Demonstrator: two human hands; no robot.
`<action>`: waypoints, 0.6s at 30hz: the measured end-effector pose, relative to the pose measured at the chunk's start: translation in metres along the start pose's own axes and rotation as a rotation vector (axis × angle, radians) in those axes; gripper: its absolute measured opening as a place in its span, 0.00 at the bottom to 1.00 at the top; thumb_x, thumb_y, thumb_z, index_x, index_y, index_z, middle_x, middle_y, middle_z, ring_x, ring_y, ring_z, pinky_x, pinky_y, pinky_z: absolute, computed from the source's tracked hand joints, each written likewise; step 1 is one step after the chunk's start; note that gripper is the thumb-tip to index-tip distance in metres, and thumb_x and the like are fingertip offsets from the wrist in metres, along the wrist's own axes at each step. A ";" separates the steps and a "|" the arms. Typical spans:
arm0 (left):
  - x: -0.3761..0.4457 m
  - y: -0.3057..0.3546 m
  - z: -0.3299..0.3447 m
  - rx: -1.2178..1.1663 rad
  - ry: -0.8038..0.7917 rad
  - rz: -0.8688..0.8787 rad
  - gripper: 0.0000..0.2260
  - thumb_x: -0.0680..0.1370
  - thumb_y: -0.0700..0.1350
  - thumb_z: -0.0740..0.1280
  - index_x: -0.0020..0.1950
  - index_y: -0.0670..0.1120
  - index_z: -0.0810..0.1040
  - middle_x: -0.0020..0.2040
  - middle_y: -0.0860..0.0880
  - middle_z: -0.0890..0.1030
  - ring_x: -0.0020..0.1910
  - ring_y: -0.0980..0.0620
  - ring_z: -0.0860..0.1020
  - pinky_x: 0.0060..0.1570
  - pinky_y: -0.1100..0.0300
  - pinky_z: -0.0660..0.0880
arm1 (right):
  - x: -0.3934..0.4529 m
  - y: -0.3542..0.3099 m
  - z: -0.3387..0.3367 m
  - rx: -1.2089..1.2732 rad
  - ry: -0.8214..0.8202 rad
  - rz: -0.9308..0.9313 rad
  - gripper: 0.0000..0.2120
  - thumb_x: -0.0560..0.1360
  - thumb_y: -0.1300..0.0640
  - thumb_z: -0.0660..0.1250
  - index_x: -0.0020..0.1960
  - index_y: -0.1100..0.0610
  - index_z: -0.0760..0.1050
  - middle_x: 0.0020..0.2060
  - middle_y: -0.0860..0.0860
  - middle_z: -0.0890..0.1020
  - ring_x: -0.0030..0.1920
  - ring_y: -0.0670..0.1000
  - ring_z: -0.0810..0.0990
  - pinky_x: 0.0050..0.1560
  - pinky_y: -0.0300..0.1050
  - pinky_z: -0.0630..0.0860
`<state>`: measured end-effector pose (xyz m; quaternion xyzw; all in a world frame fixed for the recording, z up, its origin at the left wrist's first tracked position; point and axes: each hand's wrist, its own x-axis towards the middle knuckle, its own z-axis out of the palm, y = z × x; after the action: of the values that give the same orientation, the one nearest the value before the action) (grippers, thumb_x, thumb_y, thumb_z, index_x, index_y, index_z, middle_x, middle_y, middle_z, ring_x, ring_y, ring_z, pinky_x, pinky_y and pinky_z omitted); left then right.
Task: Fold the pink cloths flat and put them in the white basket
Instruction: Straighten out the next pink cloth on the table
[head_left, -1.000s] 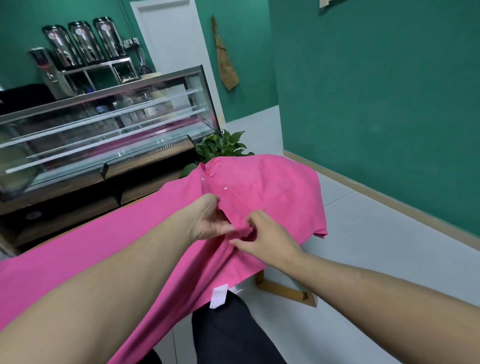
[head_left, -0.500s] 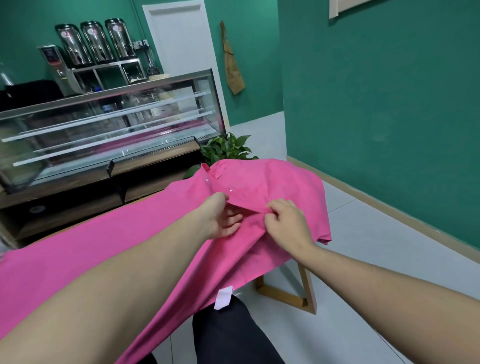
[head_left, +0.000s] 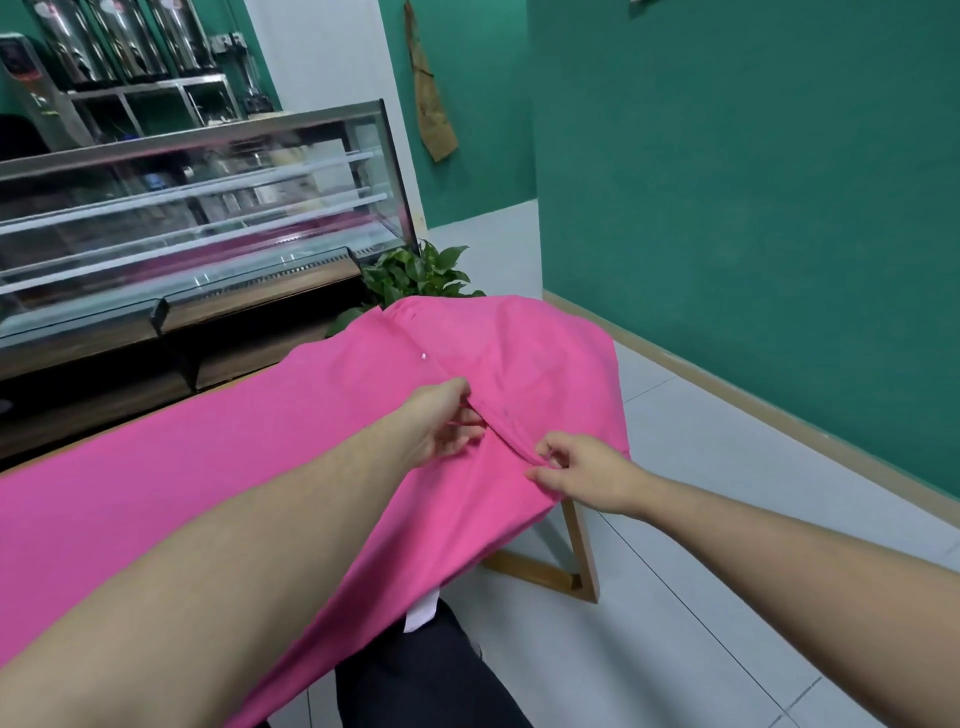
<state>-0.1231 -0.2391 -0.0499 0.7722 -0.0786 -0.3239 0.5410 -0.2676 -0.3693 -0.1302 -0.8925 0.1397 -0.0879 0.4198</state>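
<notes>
Hands spread apart, fingers (head_left: 540, 460) pinching pink cloth (head_left: 540, 358)

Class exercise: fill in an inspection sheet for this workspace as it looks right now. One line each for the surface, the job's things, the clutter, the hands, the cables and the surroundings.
Surface: table almost wholly covered by cloth; only a wooden table leg shows.
Job's things: pink cloth spread over the table, unfolded, its near edge hanging off with a white tag; white basket not in view.
Clutter: nothing seen.
Hands: left hand and right hand each pinch a ridge of the cloth near the table's far end.
Cables: nothing seen.
Surroundings: glass display case, metal urns on a rack, potted plant, green wall, tiled floor.
</notes>
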 end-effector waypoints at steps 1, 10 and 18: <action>0.004 -0.003 0.004 0.005 -0.007 -0.002 0.08 0.80 0.46 0.61 0.43 0.45 0.75 0.35 0.49 0.78 0.31 0.52 0.79 0.25 0.66 0.69 | -0.001 0.005 -0.001 0.010 0.005 0.009 0.09 0.76 0.53 0.70 0.42 0.56 0.73 0.32 0.47 0.72 0.34 0.47 0.68 0.41 0.47 0.68; 0.026 -0.017 0.024 -0.144 -0.069 -0.005 0.07 0.79 0.43 0.61 0.43 0.43 0.75 0.32 0.49 0.80 0.27 0.54 0.81 0.25 0.64 0.76 | -0.010 0.022 0.000 -0.140 -0.053 0.030 0.16 0.70 0.55 0.72 0.51 0.48 0.67 0.37 0.48 0.77 0.35 0.47 0.74 0.41 0.48 0.74; 0.029 -0.020 0.024 -0.258 -0.057 0.026 0.07 0.79 0.40 0.61 0.42 0.41 0.75 0.36 0.45 0.79 0.28 0.51 0.81 0.28 0.62 0.79 | -0.011 0.028 0.002 0.090 0.030 0.009 0.06 0.69 0.57 0.66 0.44 0.52 0.70 0.36 0.47 0.75 0.35 0.45 0.70 0.40 0.44 0.70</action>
<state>-0.1191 -0.2639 -0.0847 0.6855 -0.0614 -0.3460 0.6376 -0.2824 -0.3813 -0.1539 -0.8707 0.1457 -0.1055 0.4577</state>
